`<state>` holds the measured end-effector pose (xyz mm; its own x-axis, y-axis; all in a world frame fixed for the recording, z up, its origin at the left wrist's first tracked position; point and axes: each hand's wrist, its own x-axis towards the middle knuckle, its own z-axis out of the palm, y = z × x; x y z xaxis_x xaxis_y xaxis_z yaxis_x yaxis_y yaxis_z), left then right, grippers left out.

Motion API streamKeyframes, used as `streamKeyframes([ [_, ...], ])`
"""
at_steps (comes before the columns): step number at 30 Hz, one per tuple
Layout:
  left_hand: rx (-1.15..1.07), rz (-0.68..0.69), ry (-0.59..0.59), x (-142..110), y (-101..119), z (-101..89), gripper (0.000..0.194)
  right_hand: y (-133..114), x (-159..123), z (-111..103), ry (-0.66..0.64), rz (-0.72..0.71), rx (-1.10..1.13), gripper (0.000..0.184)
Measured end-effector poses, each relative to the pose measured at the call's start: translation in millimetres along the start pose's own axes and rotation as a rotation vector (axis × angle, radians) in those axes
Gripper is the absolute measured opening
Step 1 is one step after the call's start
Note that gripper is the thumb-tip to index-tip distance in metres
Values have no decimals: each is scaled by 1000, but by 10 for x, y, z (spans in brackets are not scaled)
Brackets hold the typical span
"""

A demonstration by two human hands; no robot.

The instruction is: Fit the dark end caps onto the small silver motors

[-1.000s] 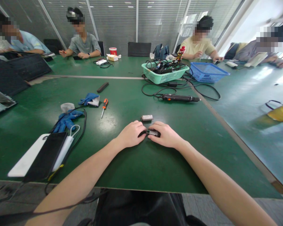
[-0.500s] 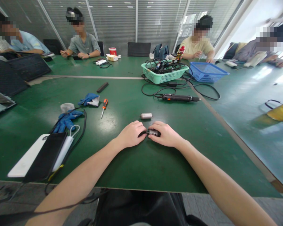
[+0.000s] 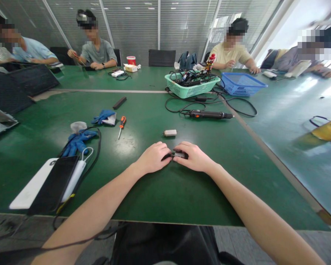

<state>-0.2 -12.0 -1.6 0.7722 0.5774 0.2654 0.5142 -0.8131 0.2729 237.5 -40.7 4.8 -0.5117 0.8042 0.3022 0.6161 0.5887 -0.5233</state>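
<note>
One metal piece (image 3: 179, 155) sits gripped in the right hand (image 3: 195, 157); at its nine o'clock the left hand (image 3: 154, 156) curls narrow, hold unclear; a slip could knock the loose cylinder (image 3: 170, 133) at twelve o'clock.

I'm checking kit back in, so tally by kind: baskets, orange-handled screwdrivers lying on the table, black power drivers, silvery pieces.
Baskets: 2, green basket and blue basket
Orange-handled screwdriver: 1
Black power driver: 1
Silvery pieces: 2, loose cylinder and held part in the right hand
Total: 6
</note>
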Motion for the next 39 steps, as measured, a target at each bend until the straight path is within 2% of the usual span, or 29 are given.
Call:
streamKeyframes([
  [4, 3, 6, 9, -2, 20, -26, 20, 130, 143, 21, 163, 107, 2, 28],
  [7, 4, 4, 12, -1, 37, -44, 20, 339, 385, 64, 293, 135, -131, 31],
  [9, 4, 2, 11, 0, 40, -51, 19, 479, 583, 101, 290, 119, -187, 38],
  [13, 9, 1, 2, 1, 31, -55, 19, 641, 942, 170, 191, 103, -238, 47],
  [18, 12, -7, -4, -2, 22, -59, 20, 645, 1137, 186, 139, 114, -261, 32],
  [22, 14, -3, -4, -6, 24, -59, 21, 573, 1029, 109, 89, 100, -247, 25],
  [26, 22, -2, -6, -7, 21, -56, 22, 460, 720, -7, 51, 80, -174, 25],
  [31, 27, 16, 2, -6, 19, -40, 22, 333, 392, -103, -1, 132, -103, 27],
  [39, 26, 10, 19, -10, 16, -15, 21, 301, 341, -87, 4, 129, -75, 38],
])
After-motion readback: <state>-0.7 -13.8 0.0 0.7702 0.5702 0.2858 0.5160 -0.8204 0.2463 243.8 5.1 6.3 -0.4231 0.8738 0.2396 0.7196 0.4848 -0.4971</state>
